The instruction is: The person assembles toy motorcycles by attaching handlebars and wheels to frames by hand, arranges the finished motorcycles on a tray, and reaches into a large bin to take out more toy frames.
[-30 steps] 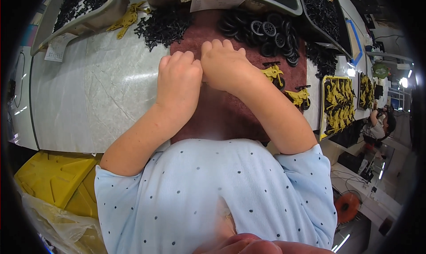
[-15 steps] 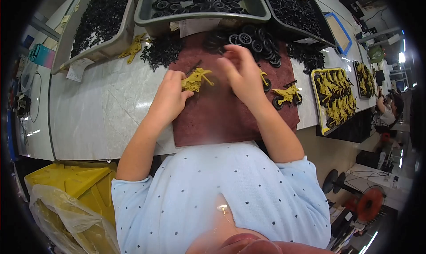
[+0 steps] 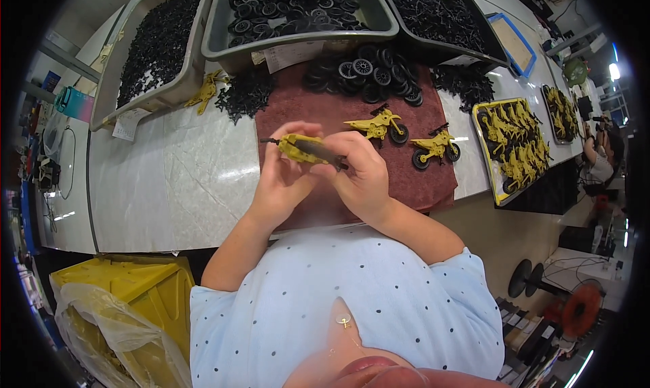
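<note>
Maroon cloth (image 3: 409, 190) lies beneath both hands (image 3: 363, 177) (yellow bin (image 3: 145, 285) beside tabletop (image 3: 183, 178)).

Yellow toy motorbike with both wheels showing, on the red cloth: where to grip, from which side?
Best pinched by its yellow body, between the two black wheels, probably from above: its profile faces the view, the handlebar juts out on the far side, and another motorbike is close on its left.

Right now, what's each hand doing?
Left hand: closed around a yellow-and-black toy motorbike.
Right hand: closed on the same motorbike's dark end.
</note>
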The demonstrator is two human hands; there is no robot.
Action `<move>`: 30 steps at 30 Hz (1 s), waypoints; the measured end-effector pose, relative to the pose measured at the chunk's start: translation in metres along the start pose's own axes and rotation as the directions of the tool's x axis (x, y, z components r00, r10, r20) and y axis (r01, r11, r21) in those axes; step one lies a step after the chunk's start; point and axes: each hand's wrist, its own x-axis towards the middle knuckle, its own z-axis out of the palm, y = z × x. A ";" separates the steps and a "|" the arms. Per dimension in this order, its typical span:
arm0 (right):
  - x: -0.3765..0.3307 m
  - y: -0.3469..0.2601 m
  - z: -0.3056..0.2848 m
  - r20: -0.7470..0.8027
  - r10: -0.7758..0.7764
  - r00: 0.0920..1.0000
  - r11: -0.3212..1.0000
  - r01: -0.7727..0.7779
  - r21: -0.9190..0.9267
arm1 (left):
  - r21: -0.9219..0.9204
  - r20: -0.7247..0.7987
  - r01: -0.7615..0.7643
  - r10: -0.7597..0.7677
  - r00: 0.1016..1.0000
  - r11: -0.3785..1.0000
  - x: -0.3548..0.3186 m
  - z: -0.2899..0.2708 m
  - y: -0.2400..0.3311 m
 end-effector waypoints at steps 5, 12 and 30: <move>0.003 -0.003 -0.002 -0.010 -0.042 0.999 0.998 0.042 -0.046 | -0.145 -0.003 -0.041 0.041 0.999 0.989 0.002 -0.006 0.006; 0.001 -0.003 0.001 0.023 0.012 1.000 0.997 -0.010 -0.079 | 0.058 -0.127 -0.138 0.145 0.981 0.989 0.000 0.000 0.000; 0.012 -0.015 -0.004 0.034 0.266 0.963 0.948 -0.268 0.170 | -0.375 -0.187 -0.027 -0.047 0.981 0.927 -0.001 0.001 -0.002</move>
